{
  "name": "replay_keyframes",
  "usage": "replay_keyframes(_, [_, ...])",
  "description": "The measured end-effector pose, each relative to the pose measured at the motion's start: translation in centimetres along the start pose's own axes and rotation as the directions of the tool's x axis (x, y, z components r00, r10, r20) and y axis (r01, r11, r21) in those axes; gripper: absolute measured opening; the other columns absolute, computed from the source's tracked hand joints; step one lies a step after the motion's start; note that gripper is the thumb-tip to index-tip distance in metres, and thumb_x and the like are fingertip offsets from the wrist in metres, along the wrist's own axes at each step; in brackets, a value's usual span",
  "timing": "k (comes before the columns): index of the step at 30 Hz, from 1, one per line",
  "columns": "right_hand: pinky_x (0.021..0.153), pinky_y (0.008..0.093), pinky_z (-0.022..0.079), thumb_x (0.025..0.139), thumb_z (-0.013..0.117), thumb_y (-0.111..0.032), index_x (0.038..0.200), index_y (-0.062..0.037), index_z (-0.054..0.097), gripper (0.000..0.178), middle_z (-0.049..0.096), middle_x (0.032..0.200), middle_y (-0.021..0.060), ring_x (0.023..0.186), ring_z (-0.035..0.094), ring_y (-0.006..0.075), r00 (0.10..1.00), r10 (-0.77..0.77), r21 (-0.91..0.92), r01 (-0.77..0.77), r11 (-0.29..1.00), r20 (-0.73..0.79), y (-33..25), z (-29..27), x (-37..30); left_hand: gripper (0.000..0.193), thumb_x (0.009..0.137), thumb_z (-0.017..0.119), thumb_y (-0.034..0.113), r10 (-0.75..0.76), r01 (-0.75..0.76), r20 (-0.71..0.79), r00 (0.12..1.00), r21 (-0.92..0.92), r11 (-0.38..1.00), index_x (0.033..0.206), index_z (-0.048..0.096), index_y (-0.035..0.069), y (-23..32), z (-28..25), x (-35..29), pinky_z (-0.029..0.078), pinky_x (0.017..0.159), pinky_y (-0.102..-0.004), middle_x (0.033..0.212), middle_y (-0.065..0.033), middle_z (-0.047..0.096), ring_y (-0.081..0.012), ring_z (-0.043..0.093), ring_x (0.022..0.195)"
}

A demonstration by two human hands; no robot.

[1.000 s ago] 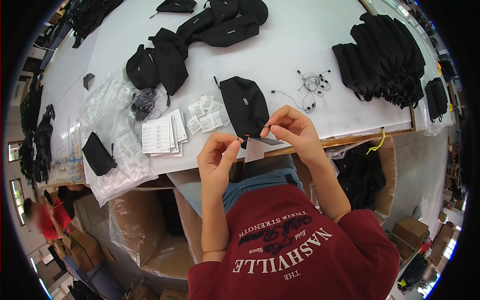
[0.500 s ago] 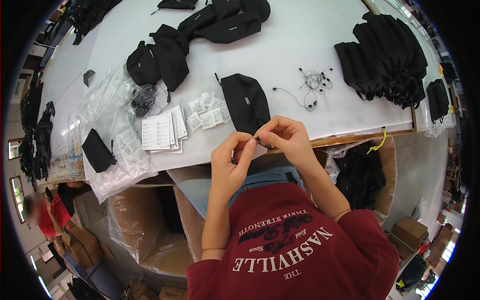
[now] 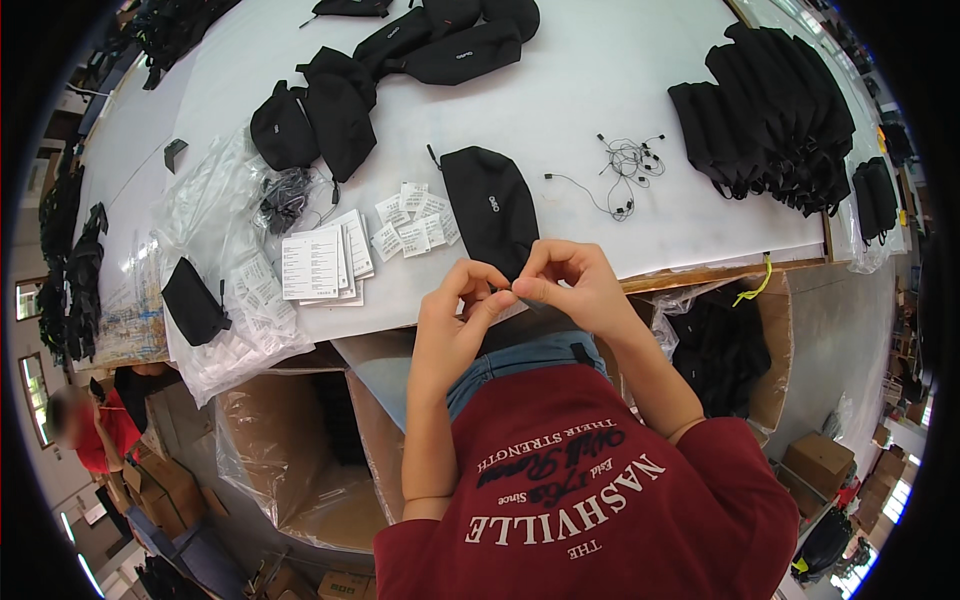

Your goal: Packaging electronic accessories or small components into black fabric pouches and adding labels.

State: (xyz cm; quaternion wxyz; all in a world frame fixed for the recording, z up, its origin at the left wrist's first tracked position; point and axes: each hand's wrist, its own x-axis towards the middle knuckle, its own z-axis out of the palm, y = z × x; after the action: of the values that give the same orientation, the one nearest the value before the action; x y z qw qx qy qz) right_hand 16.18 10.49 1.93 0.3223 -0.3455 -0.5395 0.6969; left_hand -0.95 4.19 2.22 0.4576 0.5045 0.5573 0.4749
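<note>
A black zippered pouch (image 3: 490,205) lies on the white table at its near edge, its lower end reaching my fingers. My left hand (image 3: 455,310) is closed in a pinch. Against its fingertips, my right hand (image 3: 575,285) pinches too, thumb to forefinger. What they hold between them is tiny and mostly hidden by the fingers; a bit of white shows just below. Left of the pouch lie small white labels (image 3: 413,222) and a stack of white printed cards (image 3: 312,265). To its right is a tangle of thin black tag strings (image 3: 630,165).
Black pouches lie at the back (image 3: 465,55) and in a large pile (image 3: 770,110) at right. A clear plastic bag (image 3: 240,330) hangs over the left edge. Open cartons (image 3: 300,420) stand beneath the table; a person in red (image 3: 100,440) is far left.
My two hands have shifted slightly, and their fingertips have come closer together. The small dark piece seen between them earlier is now mostly covered. The pouch lies almost unmoved.
</note>
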Motion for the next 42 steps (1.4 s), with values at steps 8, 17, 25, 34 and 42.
replay_keyframes(8, [0.062, 0.0219, 0.041, 0.086, 0.068, -0.017, 0.085, -0.0035, 0.063, 0.014, 0.057, 0.072, -0.0020, 0.068, 0.050, 0.0065, 0.972, 0.181, -0.039, -0.177, 0.983, 0.151, -0.9, -0.8, 1.8, 0.011, 0.085, 0.067, 0.011, -0.026, 0.025, 0.032, 0.999, 0.012, 1.000, 0.087, 0.062, 0.002, 1.0, 0.7, -1.5, 0.034, 0.049, -0.0230, 0.063, -0.0014, 0.053, -0.0071, 0.045, 0.055])
replay_keyframes(17, [0.081, 0.0316, 0.041, 0.086, 0.063, -0.024, 0.096, -0.0033, 0.061, 0.023, 0.059, 0.093, 0.0068, 0.090, 0.053, 0.0201, 0.952, -0.307, -0.612, 0.241, 0.753, -0.002, 2.0, -0.1, 3.2, 0.011, 0.089, 0.064, 0.013, -0.078, 0.081, 0.114, 0.990, -0.028, 0.996, 0.089, 0.061, 0.002, 0.9, 1.3, -2.0, 0.034, 0.050, -0.0221, 0.062, 0.0005, 0.052, -0.0061, 0.042, 0.051])
replay_keyframes(25, [0.077, 0.0288, 0.041, 0.088, 0.061, -0.013, 0.084, -0.0018, 0.057, 0.012, 0.055, 0.085, 0.0044, 0.082, 0.049, 0.0159, 0.956, -0.227, -0.417, 0.287, 0.862, 0.188, -1.2, -0.5, 0.2, 0.010, 0.091, 0.061, 0.014, -0.194, 0.208, 0.075, 0.978, -0.313, 0.927, 0.089, 0.060, 0.004, -0.2, 0.9, -1.5, 0.021, 0.050, -0.0185, 0.062, 0.0092, 0.046, 0.0010, 0.030, 0.055])
replay_keyframes(34, [0.070, 0.0249, 0.040, 0.088, 0.062, -0.013, 0.081, -0.0014, 0.056, 0.015, 0.052, 0.076, 0.0016, 0.072, 0.047, 0.0101, 0.993, -0.098, -0.319, 0.112, 0.941, 0.060, -0.9, 0.3, -0.4, 0.006, 0.089, 0.061, 0.008, -0.188, 0.196, 0.056, 0.981, -0.312, 0.930, 0.088, 0.060, 0.002, 0.2, 0.9, -1.5, 0.021, 0.050, -0.0183, 0.061, 0.0085, 0.043, 0.0006, 0.029, 0.055])
replay_keyframes(42, [0.066, 0.0234, 0.037, 0.089, 0.063, -0.017, 0.077, -0.0027, 0.057, 0.019, 0.051, 0.072, -0.0010, 0.071, 0.046, 0.0063, 0.999, 0.010, -0.203, 0.000, 0.979, 0.045, -0.3, 0.5, -0.4, 0.006, 0.086, 0.064, 0.006, -0.168, 0.152, -0.040, 0.985, -0.257, 0.955, 0.083, 0.059, 0.002, -0.2, 1.0, -1.7, 0.019, 0.050, -0.0198, 0.060, 0.0091, 0.034, -0.0004, 0.026, 0.055])
